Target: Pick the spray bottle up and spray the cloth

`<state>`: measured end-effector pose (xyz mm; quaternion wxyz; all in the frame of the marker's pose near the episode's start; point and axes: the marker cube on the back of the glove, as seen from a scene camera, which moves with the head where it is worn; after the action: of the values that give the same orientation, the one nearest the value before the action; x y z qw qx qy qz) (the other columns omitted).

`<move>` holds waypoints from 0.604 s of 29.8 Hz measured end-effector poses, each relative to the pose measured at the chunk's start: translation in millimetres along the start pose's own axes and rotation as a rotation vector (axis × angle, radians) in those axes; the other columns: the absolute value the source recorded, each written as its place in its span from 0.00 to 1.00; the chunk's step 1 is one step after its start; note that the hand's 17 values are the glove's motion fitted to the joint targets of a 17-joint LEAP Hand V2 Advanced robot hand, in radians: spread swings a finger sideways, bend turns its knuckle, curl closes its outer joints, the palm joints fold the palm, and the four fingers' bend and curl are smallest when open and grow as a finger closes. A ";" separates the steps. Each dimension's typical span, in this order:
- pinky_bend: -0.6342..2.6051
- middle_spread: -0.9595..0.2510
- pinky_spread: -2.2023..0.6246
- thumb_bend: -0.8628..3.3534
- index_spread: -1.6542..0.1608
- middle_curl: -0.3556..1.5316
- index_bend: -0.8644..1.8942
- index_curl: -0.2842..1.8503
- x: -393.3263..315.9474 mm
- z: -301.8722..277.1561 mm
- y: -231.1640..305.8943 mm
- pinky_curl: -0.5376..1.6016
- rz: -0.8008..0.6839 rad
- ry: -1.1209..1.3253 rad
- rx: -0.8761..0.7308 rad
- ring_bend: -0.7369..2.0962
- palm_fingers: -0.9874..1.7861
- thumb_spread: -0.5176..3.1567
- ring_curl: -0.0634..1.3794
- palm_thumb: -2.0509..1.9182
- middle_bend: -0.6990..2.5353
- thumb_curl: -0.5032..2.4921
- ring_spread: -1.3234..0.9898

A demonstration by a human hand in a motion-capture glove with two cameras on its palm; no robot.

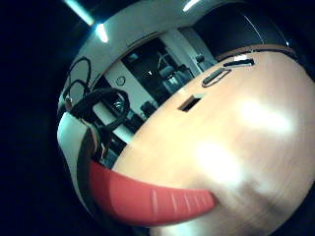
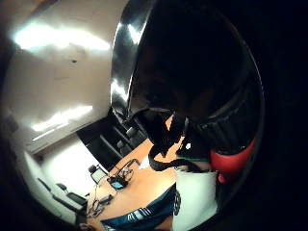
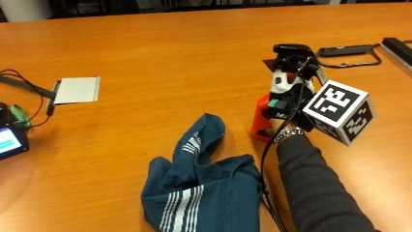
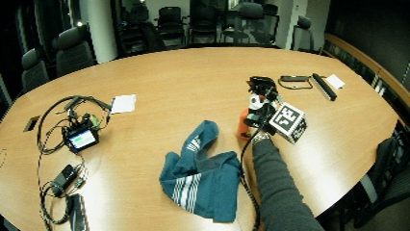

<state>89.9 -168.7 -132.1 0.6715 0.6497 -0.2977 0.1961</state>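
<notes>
— Where is the spray bottle (image 3: 262,117) just now?

— Upright on the bench (image 3: 161,63), toward its right edge, with the gloved right hand (image 3: 286,99) around its upper part. The red body shows below the hand; the black spray head (image 3: 291,50) rises above it.

— Is the grip closed on it?

— It looks so: the outside view shows the fingers wrapped about the neck, and the thumb side palm view is filled by the dark collar close against the palm. I cannot tell whether its base has left the wood.

— And the cloth (image 3: 203,191)?

— A blue striped cloth, crumpled, lying toward the near edge, just beside the bottle.

— How should the bottle handle?

— Rigid plastic, probably smooth and a little slippery, its weight depending on the fill, which I cannot see. Hold it at the neck so a finger reaches the trigger. The cloth is soft and may shift under spray.
</notes>
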 end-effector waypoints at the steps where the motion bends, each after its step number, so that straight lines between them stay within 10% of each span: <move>1: 0.38 0.62 0.69 0.20 0.76 0.47 0.37 0.30 5.0 0.7 3.4 0.47 0.011 0.004 -0.017 0.52 0.84 0.40 0.38 0.72 0.38 0.34 0.49; 8: 0.38 0.63 0.68 0.20 0.76 0.48 0.38 0.31 28.3 14.4 30.6 0.47 -0.018 -0.025 -0.183 0.53 0.83 0.40 0.39 0.72 0.39 0.35 0.49; 18: 0.40 0.64 0.68 0.20 0.76 0.49 0.38 0.33 -32.0 1.8 -3.6 0.48 -0.553 0.150 -0.249 0.53 0.83 0.41 0.39 0.72 0.39 0.35 0.50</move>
<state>68.1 -166.8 -155.8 0.7939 0.6025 -0.0809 0.0156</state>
